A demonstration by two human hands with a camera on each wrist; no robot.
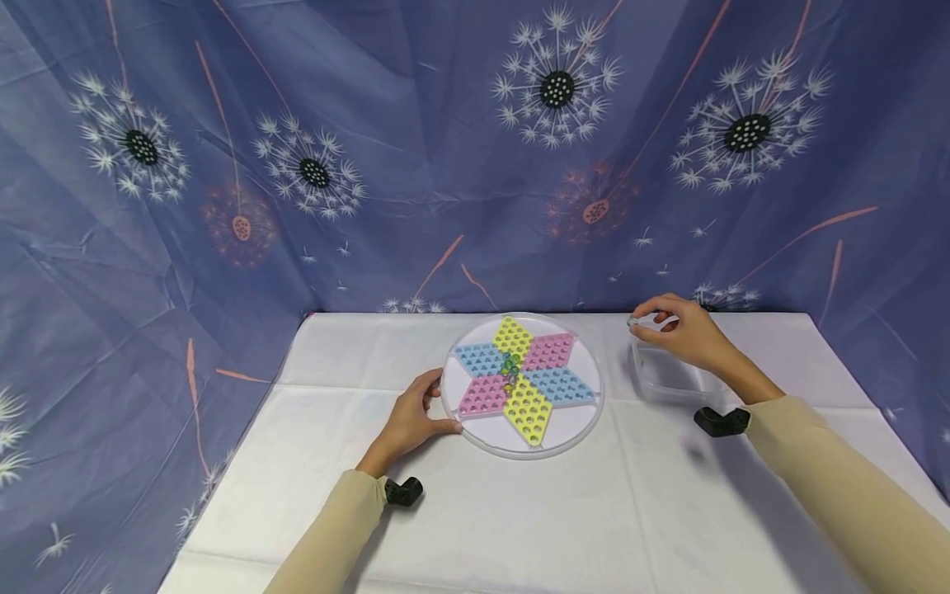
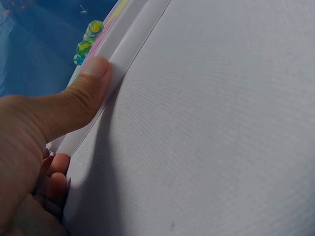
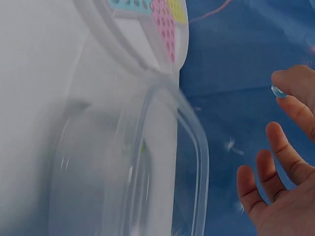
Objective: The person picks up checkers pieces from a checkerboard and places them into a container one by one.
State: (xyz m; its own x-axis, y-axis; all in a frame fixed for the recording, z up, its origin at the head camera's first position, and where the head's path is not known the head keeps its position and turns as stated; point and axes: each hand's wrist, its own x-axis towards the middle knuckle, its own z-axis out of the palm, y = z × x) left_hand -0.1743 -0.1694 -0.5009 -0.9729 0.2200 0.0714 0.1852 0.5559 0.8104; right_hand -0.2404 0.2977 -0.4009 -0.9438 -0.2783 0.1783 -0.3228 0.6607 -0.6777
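Observation:
A round white Chinese checkers board (image 1: 482,431) with a yellow, pink and blue star lies on the table. Several glass marbles (image 1: 510,370) sit in a cluster near its centre; green and yellow ones (image 2: 84,47) show up close in the left wrist view. My left hand (image 1: 410,419) touches the board's left rim, thumb (image 2: 88,93) along the edge. Above the clear plastic box (image 3: 199,162), my right hand (image 1: 684,332) pinches a light blue marble (image 3: 278,92) between thumb and index finger. The other fingers of that hand are spread apart.
The box (image 1: 679,392) stands right of the board on a white tablecloth (image 1: 534,520). Behind the table hangs a blue cloth (image 1: 438,165) with dandelion prints. A black wrist camera (image 1: 721,421) is on the right wrist, another (image 1: 404,492) on the left.

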